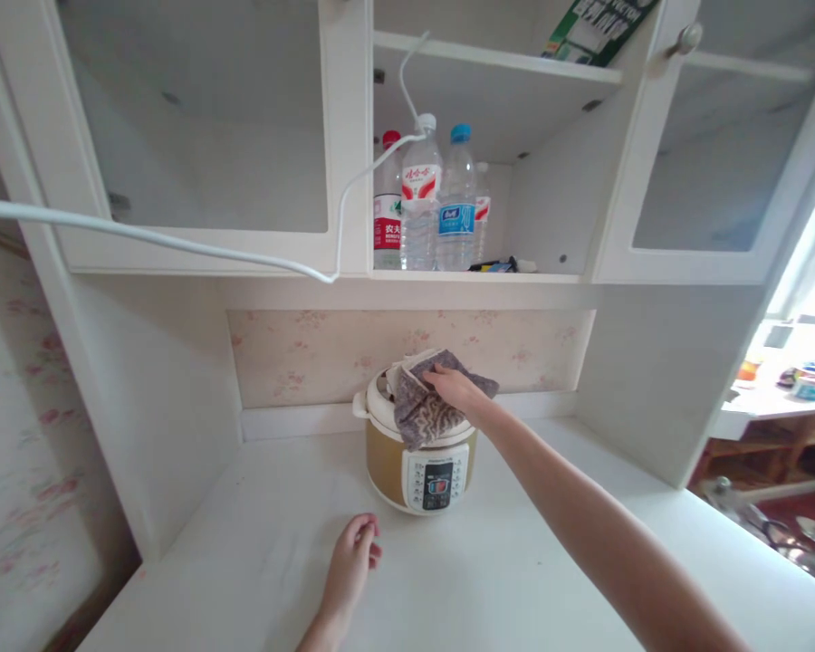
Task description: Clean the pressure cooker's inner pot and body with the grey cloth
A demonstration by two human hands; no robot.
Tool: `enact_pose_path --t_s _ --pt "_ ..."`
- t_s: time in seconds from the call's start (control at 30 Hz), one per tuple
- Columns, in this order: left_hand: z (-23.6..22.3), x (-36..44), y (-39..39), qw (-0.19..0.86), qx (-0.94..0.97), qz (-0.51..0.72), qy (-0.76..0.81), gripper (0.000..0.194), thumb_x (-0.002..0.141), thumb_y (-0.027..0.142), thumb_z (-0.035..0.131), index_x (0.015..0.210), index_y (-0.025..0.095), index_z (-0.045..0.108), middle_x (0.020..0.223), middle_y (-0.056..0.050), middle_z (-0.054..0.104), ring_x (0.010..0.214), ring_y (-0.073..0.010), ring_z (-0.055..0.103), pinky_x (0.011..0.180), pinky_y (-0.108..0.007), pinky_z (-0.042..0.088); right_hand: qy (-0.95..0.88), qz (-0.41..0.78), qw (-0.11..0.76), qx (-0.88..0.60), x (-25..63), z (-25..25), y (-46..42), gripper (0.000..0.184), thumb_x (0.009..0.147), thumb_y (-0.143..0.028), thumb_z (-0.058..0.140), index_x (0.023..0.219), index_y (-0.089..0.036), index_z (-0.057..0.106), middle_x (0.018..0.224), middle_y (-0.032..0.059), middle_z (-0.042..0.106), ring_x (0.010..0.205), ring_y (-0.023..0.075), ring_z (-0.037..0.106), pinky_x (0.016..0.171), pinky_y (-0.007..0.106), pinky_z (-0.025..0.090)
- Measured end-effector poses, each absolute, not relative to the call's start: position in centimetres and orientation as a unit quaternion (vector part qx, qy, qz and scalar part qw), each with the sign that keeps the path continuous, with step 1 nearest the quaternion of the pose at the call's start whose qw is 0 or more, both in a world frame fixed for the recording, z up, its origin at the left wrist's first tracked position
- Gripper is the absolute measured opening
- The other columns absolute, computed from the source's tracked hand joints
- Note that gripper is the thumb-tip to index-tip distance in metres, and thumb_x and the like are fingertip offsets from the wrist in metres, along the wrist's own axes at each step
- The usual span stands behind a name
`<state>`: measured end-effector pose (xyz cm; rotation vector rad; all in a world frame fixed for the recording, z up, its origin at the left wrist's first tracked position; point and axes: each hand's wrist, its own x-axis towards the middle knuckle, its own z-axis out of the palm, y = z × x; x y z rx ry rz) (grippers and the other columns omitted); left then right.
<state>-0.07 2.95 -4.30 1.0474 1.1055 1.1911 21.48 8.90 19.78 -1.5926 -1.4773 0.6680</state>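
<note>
A gold-and-white electric pressure cooker (387,466) stands on the white counter, its button panel facing me. Draped over its lid is a grey-brown patterned cloth (427,418). My right hand (456,388) grips the cloth on top of the lid, and the cloth hides much of the lid and its handle. Below and to the left of the cooker, just above the counter, is my left hand (354,554). Its fingers are loosely curled in, with nothing visible in them, and it does not touch the cooker.
Overhead, a wall cupboard holds several plastic bottles (419,217) and a green box (594,32). A white cable (224,250) hangs across the upper left. Side panels flank the white counter (272,507). At right, a cluttered windowsill (767,407) is visible.
</note>
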Motion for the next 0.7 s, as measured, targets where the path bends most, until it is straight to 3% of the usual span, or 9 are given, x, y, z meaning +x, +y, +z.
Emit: enact_pose_path --t_s 0.17,0.33,0.43,0.53,0.6,0.7 --pt "6.3 4.0 0.6 0.396 0.59 0.573 0.409 0.035 0.083 0.049 0.057 0.104 0.021 0.063 0.099 -0.01 0.065 0.085 -0.0241 0.06 0.079 -0.034 0.046 -0.557 0.348 0.491 -0.573 21.6 19.0 7.1 0.051 0.079 -0.039 0.056 0.127 -0.022 0.057 0.128 0.0063 0.06 0.117 0.0222 0.056 0.098 0.036 0.044" --pt "15.5 10.1 2.2 0.192 0.731 0.576 0.312 0.04 0.092 0.036 0.041 0.126 0.016 0.051 0.128 -0.015 0.051 0.121 -0.0254 0.047 0.105 -0.037 0.033 -0.484 0.491 0.621 -0.373 22.4 17.6 5.5 0.033 0.075 -0.037 0.066 0.103 -0.02 0.065 0.107 0.0061 0.069 0.106 0.0197 0.062 0.093 0.031 0.049" --pt "16.1 12.0 5.7 0.11 0.759 0.514 0.385 0.054 0.091 0.041 0.044 0.134 0.009 0.044 0.142 -0.022 0.038 0.136 -0.0307 0.031 0.112 -0.044 0.02 -0.42 0.494 0.692 -0.315 24.0 15.4 4.0 0.026 0.073 -0.039 0.07 0.09 -0.02 0.066 0.099 0.0053 0.07 0.095 0.0197 0.065 0.087 0.031 0.052" --pt "15.2 12.2 9.3 0.087 0.79 0.434 0.423 0.076 0.08 0.055 0.057 0.141 0.012 0.038 0.153 -0.021 0.023 0.142 -0.0378 0.013 0.113 -0.054 0.006 -0.362 0.436 0.739 -0.364 26.5 10.9 2.0 0.028 0.075 -0.044 0.068 0.089 -0.021 0.065 0.1 0.0046 0.069 0.087 0.0187 0.066 0.077 0.029 0.053" --pt "15.1 11.6 11.3 0.11 0.799 0.405 0.429 0.08 0.079 0.06 0.056 0.142 0.016 0.037 0.155 -0.017 0.02 0.143 -0.0376 0.01 0.112 -0.055 0.005 -0.334 0.402 0.733 -0.435 28.1 6.7 0.8 0.029 0.076 -0.047 0.066 0.09 -0.021 0.065 0.096 0.0034 0.069 0.075 0.0168 0.065 0.068 0.027 0.052" --pt "15.8 10.3 14.0 0.141 0.796 0.404 0.428 0.082 0.077 0.061 0.056 0.142 0.013 0.038 0.155 -0.016 0.02 0.144 -0.0346 0.011 0.114 -0.048 0.01 -0.312 0.397 0.695 -0.512 29.5 0.1 -0.3 0.027 0.077 -0.049 0.061 0.084 -0.023 0.065 0.089 0.0011 0.068 0.065 0.0153 0.062 0.06 0.027 0.05"
